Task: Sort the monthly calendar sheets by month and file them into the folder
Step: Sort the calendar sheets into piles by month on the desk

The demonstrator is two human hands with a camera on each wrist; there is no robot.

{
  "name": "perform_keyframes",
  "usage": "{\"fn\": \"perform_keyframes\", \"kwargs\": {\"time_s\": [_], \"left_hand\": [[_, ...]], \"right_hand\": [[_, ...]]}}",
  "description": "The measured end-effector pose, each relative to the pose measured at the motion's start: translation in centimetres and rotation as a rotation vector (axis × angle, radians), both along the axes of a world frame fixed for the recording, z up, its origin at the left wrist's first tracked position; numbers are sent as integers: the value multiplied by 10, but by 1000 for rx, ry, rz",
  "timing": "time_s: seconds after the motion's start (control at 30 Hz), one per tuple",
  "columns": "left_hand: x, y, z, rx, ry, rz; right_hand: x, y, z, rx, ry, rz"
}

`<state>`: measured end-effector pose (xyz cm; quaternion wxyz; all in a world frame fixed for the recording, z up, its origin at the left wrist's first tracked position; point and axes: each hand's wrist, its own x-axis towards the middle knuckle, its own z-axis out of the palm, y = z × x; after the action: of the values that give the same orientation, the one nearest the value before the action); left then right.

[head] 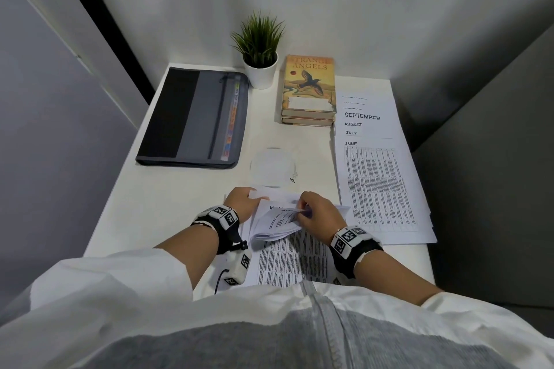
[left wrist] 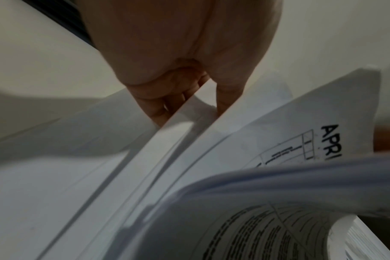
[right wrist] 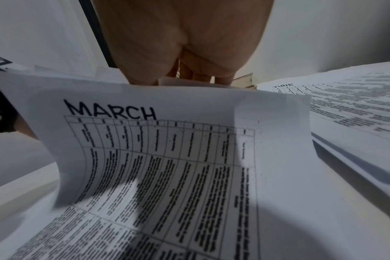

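A loose stack of calendar sheets (head: 287, 255) lies at the desk's front edge. My left hand (head: 244, 201) pinches the raised top edges of a few sheets between thumb and fingers (left wrist: 160, 112); one of them reads APRIL (left wrist: 332, 142). My right hand (head: 311, 211) grips the top edge of the MARCH sheet (right wrist: 167, 144), which curls up off the stack. A fanned pile of sheets (head: 380, 189) lies to the right, with JUNE on top and JULY, AUGUST and SEPTEMBER showing behind it. The dark grey zip folder (head: 192, 120) lies closed at the back left.
A small potted plant (head: 260, 51) stands at the back by the wall. Two stacked books (head: 308, 90) lie beside it, next to the fanned pile. A pale round object (head: 271, 166) sits mid-desk. Walls close in on the desk's left, back and right.
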<state>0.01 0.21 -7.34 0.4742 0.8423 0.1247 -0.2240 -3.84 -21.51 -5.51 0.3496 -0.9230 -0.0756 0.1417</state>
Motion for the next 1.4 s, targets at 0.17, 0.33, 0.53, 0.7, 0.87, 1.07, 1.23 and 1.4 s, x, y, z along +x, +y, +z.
{"fn": "perform_keyframes", "kwargs": {"time_s": [0.17, 0.33, 0.53, 0.7, 0.87, 1.07, 1.23, 1.4], "left_hand": [[-2, -5, 1, -25, -10, 9], [-2, -6, 9, 29, -13, -52], [-3, -9, 13, 84, -17, -67], [-3, -10, 16, 88, 1, -43], [-4, -8, 16, 63, 42, -25], [-4, -8, 9, 41, 15, 43], [-7, -8, 9, 222, -233, 21], [-7, -6, 17, -69, -155, -90]], "right_hand": [[-2, 0, -1, -19, -86, 31], [-7, 2, -7, -50, -244, 16], [-5, 1, -5, -132, -237, 11], [-2, -1, -7, -99, -138, 6], [10, -1, -8, -27, 31, -71], [27, -2, -3, -110, 150, -4], [26, -1, -1, -117, 161, -24], [15, -4, 3, -56, 2, -106]]}}
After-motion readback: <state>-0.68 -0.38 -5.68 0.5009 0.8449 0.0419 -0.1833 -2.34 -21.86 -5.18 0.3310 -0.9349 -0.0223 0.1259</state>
